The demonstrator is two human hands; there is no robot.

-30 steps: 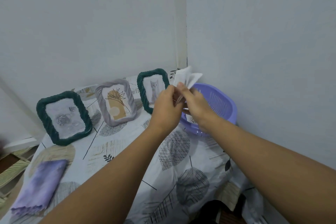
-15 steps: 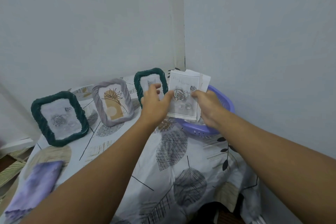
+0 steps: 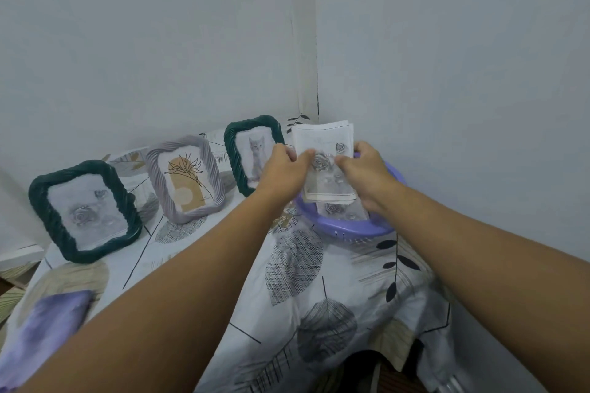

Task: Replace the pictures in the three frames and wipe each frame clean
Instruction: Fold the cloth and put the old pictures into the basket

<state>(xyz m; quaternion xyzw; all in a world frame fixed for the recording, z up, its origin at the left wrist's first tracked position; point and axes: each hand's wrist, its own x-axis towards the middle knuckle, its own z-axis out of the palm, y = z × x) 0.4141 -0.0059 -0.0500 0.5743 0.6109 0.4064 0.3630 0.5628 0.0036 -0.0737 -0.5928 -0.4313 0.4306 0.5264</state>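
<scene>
Both hands, the left hand (image 3: 282, 169) and right hand (image 3: 367, 172), pinched a stack of pictures (image 3: 325, 150) between them above the purple basket (image 3: 348, 228), three frames standing leftward.

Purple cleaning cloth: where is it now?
Head view, bottom left: the purple cleaning cloth lies on the leaf-print tablecloth, in front of the dark green frame with the rose picture.

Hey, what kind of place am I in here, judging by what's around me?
Probably a room corner at home: a table under a leaf-print cloth pushed against plain painted walls, with three standing picture frames and a purple plastic basket on it.
</scene>
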